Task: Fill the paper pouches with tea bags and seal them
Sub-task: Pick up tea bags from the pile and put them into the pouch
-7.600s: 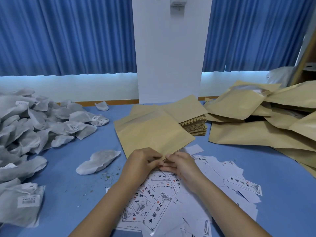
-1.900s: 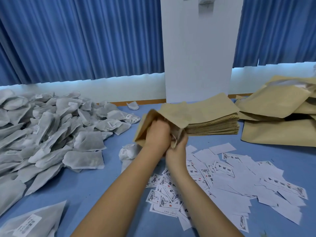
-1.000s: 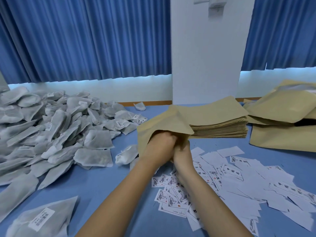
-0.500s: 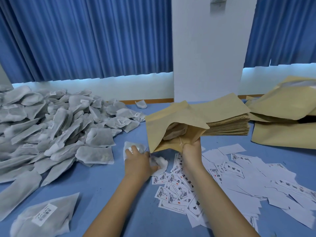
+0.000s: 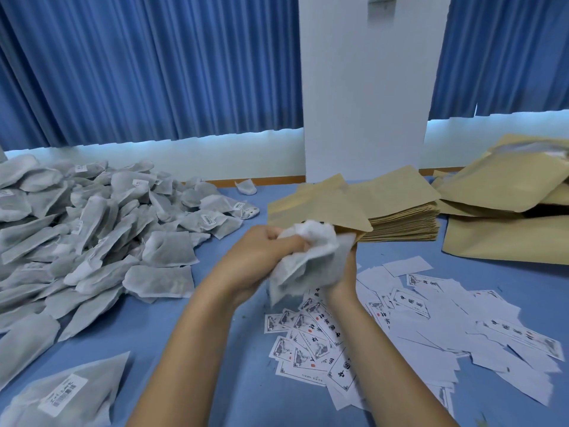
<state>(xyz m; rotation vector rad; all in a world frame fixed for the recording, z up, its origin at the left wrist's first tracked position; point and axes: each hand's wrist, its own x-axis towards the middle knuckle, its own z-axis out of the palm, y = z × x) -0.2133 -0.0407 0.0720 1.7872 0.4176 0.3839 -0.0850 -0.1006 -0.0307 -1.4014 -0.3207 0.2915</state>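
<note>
Tea bag [image 5: 308,257] crumpled in left hand [image 5: 258,257] grip at pouch [image 5: 317,204] mouth; right hand [image 5: 346,272] grip hidden; labels [image 5: 314,334] show Chinese characters.

I count one left hand [image 5: 258,260], one right hand [image 5: 343,274], one crumpled tea bag [image 5: 311,254] between them, one pouch stack [image 5: 403,223] at one o'clock and one stray bag [image 5: 245,187] at twelve. The heap [image 5: 92,229] at nine and the labels [image 5: 415,318] at four defy counting.

Packing workroom: heaped tea bags [image 5: 92,241] (pouch stacks [image 5: 400,223] too).
</note>
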